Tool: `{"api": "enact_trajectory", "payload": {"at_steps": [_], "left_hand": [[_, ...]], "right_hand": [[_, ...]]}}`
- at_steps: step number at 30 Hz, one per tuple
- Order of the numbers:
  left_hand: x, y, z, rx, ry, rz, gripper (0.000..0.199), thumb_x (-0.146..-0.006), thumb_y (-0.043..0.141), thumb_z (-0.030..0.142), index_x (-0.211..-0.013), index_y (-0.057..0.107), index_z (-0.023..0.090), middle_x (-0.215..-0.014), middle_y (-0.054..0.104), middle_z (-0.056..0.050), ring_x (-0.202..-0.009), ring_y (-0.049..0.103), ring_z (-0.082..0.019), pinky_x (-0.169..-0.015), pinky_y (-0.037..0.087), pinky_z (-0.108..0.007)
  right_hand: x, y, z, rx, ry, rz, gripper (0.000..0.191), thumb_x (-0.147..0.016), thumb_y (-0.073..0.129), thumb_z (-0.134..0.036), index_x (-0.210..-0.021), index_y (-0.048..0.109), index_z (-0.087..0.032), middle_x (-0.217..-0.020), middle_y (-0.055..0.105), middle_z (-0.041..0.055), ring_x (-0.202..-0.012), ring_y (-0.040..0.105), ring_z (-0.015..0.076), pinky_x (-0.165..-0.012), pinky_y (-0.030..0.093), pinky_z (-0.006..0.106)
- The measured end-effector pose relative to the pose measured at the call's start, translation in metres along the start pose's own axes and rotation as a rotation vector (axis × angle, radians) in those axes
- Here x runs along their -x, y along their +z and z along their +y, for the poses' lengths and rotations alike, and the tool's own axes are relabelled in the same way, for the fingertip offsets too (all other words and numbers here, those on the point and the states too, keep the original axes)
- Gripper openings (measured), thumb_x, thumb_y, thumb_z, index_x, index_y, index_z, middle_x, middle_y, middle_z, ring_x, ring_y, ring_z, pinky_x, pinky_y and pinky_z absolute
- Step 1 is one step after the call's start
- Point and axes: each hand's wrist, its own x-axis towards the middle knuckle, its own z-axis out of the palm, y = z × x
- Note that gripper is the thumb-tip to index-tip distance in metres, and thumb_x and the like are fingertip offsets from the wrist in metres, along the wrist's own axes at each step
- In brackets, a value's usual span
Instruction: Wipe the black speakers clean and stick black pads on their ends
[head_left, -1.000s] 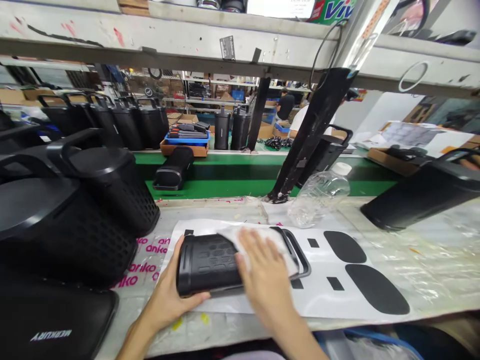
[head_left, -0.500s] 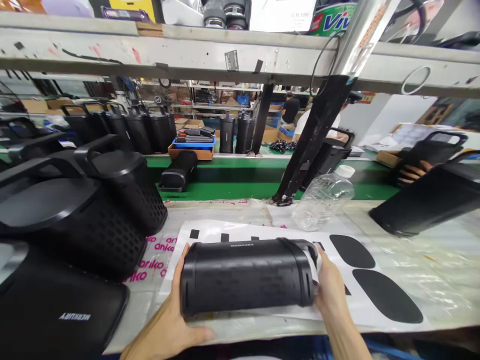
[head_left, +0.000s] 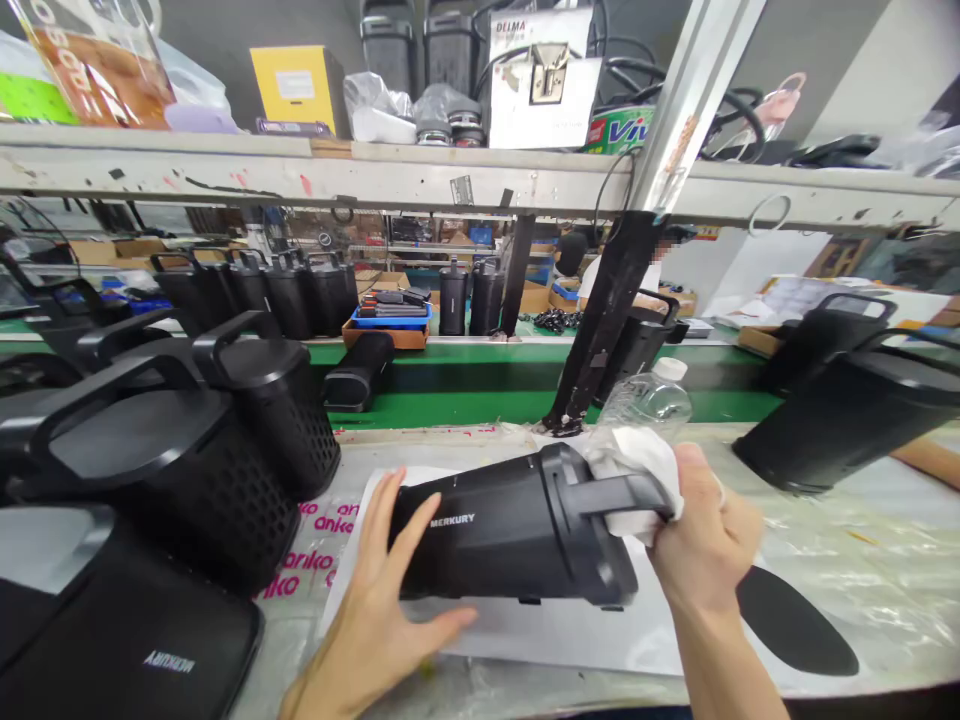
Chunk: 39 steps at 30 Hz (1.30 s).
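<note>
One black cylindrical Merkury speaker (head_left: 510, 535) is lying mid-frame on your plastic-covered bench (head_left: 862, 560): your left hand (head_left: 386, 610) is bracing it open-palmed, your right hand (head_left: 705, 545) is gripping one white cloth (head_left: 637, 470) against its handle.

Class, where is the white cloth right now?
In the head view, right of centre: the white cloth is bunched in the right hand against the black speaker's handle.

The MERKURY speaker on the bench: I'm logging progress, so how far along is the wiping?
In hand: the right hand presses a white cloth on the speaker handle end, while the left hand steadies its base. Nothing shows which are done; several black speakers stand at left.
</note>
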Motion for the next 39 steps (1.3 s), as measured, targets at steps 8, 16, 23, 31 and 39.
{"api": "enact_trajectory", "payload": {"at_steps": [8,16,23,31,39], "left_hand": [[-0.067,-0.014,0.025,0.105,0.19,-0.12,0.116,-0.056,0.088,0.035,-0.153,0.025,0.027,-0.152,0.042,-0.015,-0.137,0.044,-0.037,-0.113,0.038,-0.057],[-0.082,-0.019,0.002,0.309,-0.055,-0.097,0.107,-0.064,0.081,0.033,-0.154,0.023,0.03,-0.159,0.033,-0.006,-0.144,0.035,-0.03,-0.121,0.025,-0.052],[-0.086,-0.018,0.002,0.288,-0.076,-0.083,0.105,-0.065,0.079,0.038,-0.153,0.024,0.027,-0.159,0.034,-0.008,-0.144,0.036,-0.032,-0.119,0.029,-0.052],[-0.06,0.01,0.018,-0.031,0.021,0.347,0.101,-0.069,0.08,0.044,-0.153,0.026,0.027,-0.149,0.047,-0.011,-0.135,0.048,-0.033,-0.112,0.043,-0.049],[-0.035,0.013,0.005,0.076,-0.23,0.526,0.112,-0.066,0.078,0.045,-0.156,0.014,0.025,-0.152,0.042,-0.014,-0.136,0.046,-0.036,-0.115,0.038,-0.051]], "right_hand": [[-0.013,0.037,-0.035,-0.149,-0.005,-0.123,0.058,-0.093,0.05,-0.063,-0.055,0.03,-0.024,-0.047,0.028,-0.0053,-0.043,0.029,0.0103,-0.04,0.026,0.026],[-0.023,0.035,-0.015,0.0,0.05,-0.05,0.054,-0.09,0.049,-0.06,-0.055,0.027,-0.025,-0.05,0.029,-0.0041,-0.047,0.028,0.0108,-0.042,0.028,0.026],[0.004,0.025,-0.013,0.074,-0.084,-0.02,0.055,-0.096,0.045,-0.057,-0.055,0.027,-0.024,-0.049,0.028,-0.0039,-0.047,0.026,0.0111,-0.044,0.025,0.027],[0.027,0.025,-0.035,-0.039,-0.363,-0.565,0.033,-0.104,0.037,-0.029,-0.09,0.066,-0.021,-0.095,0.065,0.0063,-0.099,0.058,0.022,-0.087,0.046,0.031],[0.014,0.0,-0.036,-0.129,-0.019,-0.861,0.054,-0.1,0.038,-0.055,-0.058,0.038,-0.021,-0.058,0.042,-0.0012,-0.054,0.041,0.0148,-0.053,0.038,0.025]]}}
